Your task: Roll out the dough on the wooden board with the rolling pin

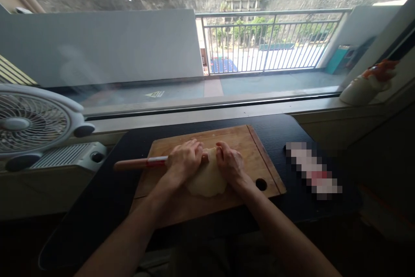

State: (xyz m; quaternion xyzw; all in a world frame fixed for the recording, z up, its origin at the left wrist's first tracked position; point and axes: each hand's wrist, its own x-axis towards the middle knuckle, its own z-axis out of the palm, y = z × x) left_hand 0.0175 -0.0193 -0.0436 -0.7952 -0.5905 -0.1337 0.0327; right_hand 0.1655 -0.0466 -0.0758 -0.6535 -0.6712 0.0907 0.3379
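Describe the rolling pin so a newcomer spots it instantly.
On the black table lies a wooden board. The rolling pin runs under the left hand, jutting past the board's left edge; unlike the flat, pale dough, it is long with a red band.

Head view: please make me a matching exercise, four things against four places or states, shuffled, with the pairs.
1. rolling pin
2. dough
3. cutting board
4. fan

A. cut off by the picture's left edge
B. lying on the black table
C. one end juts past the cutting board's left edge
D. pale, flattened, showing between left hand and right hand

Pairs: 1-C, 2-D, 3-B, 4-A
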